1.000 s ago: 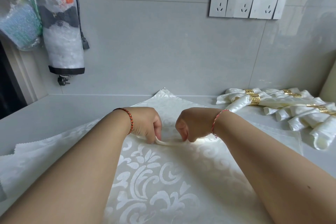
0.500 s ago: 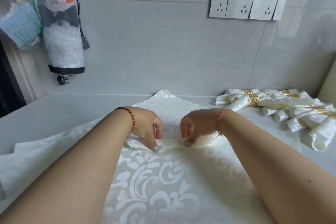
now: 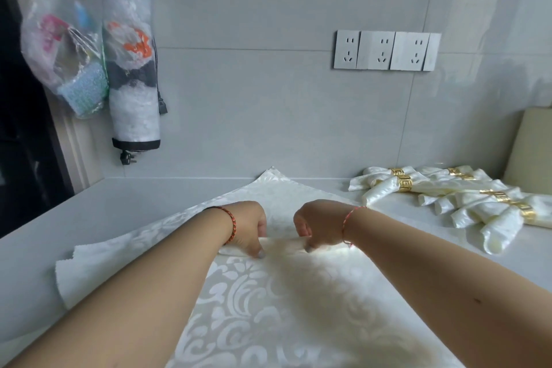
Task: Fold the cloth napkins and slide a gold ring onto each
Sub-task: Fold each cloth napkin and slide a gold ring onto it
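A cream damask napkin (image 3: pixel 268 308) with a pale scroll pattern lies spread corner-on over the grey worktop (image 3: pixel 89 218), its near part running out of view below the wrists. At mid-cloth the left hand (image 3: pixel 251 227) and right hand (image 3: pixel 316 227) sit side by side, fingers (image 3: pixel 260 252) curled down and pinching a raised crosswise fold of the fabric. Left of the fingers a layered pinked edge lies free on bare worktop. Beyond them the far corner points at the tiled wall. Well to the right lie rolled napkins (image 3: pixel 466 203) in gold rings (image 3: pixel 404 184). Wall sockets (image 3: pixel 385 51) and hanging plastic bags (image 3: pixel 89 48) lie farther off.
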